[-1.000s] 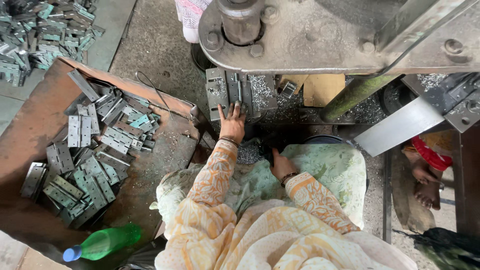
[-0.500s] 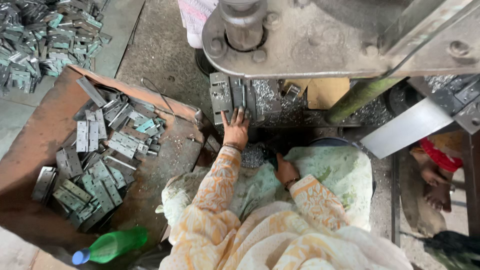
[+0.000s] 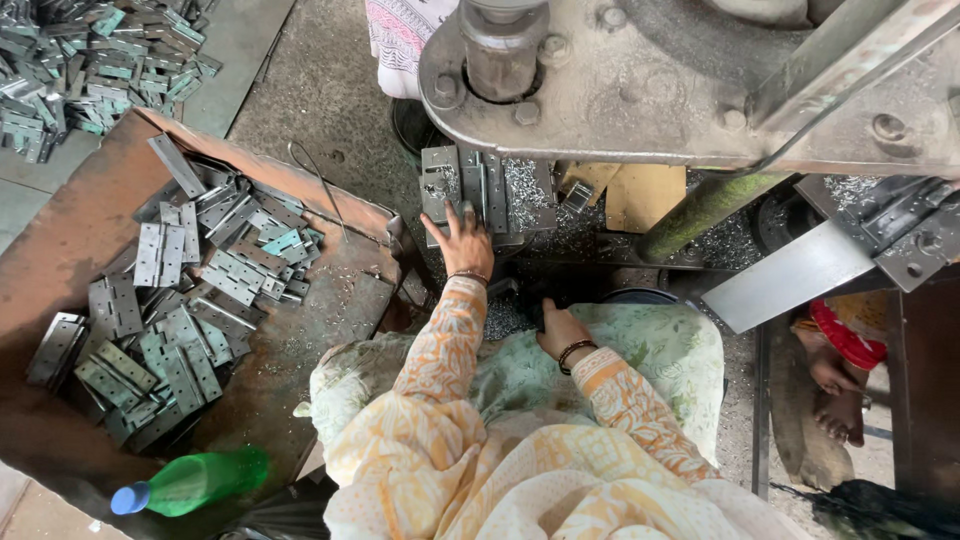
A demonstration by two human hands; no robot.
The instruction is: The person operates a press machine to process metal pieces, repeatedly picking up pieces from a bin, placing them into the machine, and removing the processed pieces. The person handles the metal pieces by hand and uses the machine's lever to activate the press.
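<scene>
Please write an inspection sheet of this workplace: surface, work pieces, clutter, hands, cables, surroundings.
Surface: rusty brown metal tray on the person's left; grey press bed strewn with shiny metal chips.
Job's things: flat grey metal hinge plate on the bed, under the heavy grey press head.
Clutter: loose pile of grey hinge plates in the tray; green plastic bottle with blue cap lying on its side.
Hands: left hand rests on the plate at the die; right hand low on the green lap cloth, its grasp hidden.
Cables: thin bent wire on the floor.
Surroundings: another person's bare foot at right.
</scene>
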